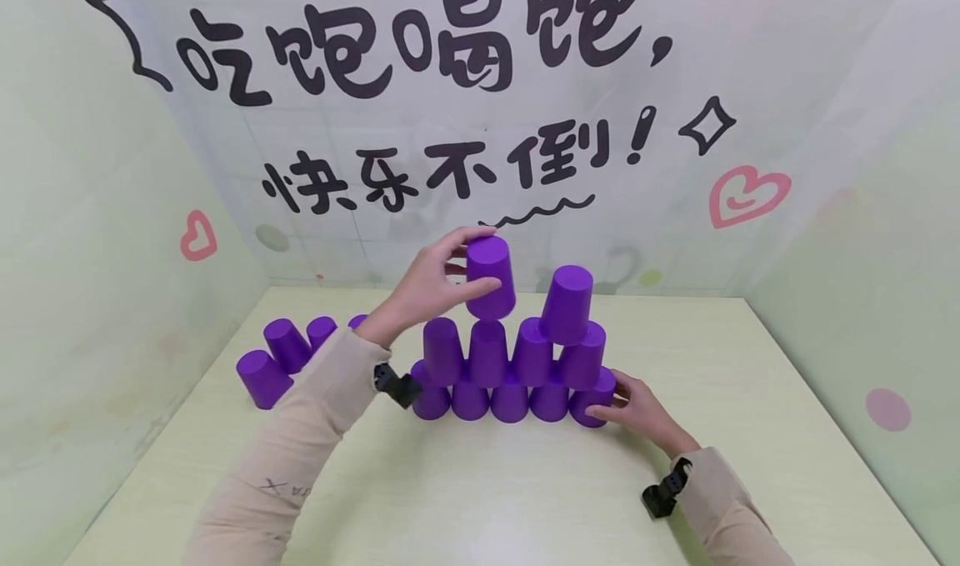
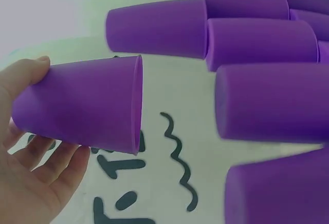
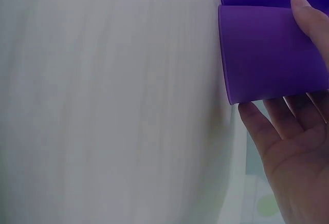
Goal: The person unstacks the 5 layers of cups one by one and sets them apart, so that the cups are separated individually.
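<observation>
My left hand grips an upside-down purple cup between thumb and fingers, just above the second row of a stack. In the left wrist view, this cup's open rim is apart from the other cups. The second row has several inverted cups standing on a bottom row of several more. One cup stands on the second row's right end. My right hand holds the rightmost bottom cup, thumb on one side and fingers on the other.
Several more inverted purple cups stand at the left of the pale table, partly hidden by my left sleeve. A printed wall rises behind, with side panels left and right.
</observation>
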Action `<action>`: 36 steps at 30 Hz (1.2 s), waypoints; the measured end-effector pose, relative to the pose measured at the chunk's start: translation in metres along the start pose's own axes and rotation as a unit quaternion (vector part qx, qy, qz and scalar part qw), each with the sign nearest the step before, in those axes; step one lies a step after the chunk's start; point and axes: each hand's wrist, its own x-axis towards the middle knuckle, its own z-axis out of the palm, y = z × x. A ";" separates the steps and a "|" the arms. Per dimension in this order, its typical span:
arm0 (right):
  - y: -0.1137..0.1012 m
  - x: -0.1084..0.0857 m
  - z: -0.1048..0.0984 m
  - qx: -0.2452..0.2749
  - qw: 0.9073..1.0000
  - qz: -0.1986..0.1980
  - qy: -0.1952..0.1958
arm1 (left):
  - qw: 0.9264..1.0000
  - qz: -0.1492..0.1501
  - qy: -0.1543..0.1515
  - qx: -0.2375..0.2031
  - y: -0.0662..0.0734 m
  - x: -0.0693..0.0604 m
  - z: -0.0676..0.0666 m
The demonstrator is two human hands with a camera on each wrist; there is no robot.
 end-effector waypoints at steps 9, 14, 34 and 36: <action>0.002 0.001 0.000 -0.004 1.000 -0.003 0.000 | 0.998 -0.021 0.015 0.048 0.002 -0.019 -0.044; 0.003 0.002 -0.001 -0.008 1.000 -0.004 0.003 | 0.996 -0.046 0.031 0.068 -0.025 -0.035 -0.063; 0.004 0.002 0.000 -0.008 1.000 -0.003 0.002 | 0.962 -0.196 0.134 0.132 -0.143 -0.144 -0.100; 0.003 0.002 0.000 -0.007 1.000 -0.004 0.002 | 0.959 -0.206 0.145 0.132 -0.153 -0.153 -0.099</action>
